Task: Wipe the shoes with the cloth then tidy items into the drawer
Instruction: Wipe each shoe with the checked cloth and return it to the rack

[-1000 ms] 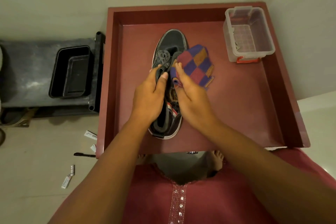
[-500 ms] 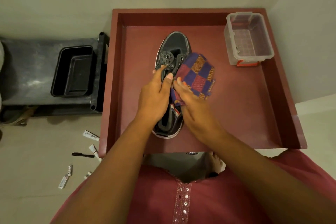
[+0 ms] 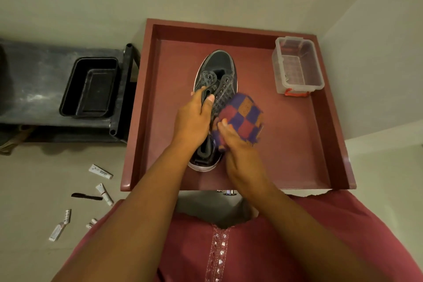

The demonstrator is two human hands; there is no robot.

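Note:
A dark grey sneaker (image 3: 220, 66) with a white sole lies toe-away in the middle of the open maroon drawer (image 3: 320, 149). My left hand (image 3: 194, 119) grips the shoe's left lace flap, thumb on top. My right hand (image 3: 233, 142) holds a checked purple, red and orange cloth (image 3: 243, 119) against the shoe's right side near the ankle. The heel end is partly hidden by both hands.
A clear plastic box (image 3: 297, 66) with a red latch stands in the drawer's far right corner. A black tray (image 3: 90, 87) rests on a dark shelf (image 3: 34, 84) to the left. Small tubes (image 3: 100, 171) and a black pen (image 3: 85, 196) lie on the floor at lower left.
My right hand has drawn the cloth back along the shoe's right side, from near the laces toward the heel. My left hand keeps its grip on the flap.

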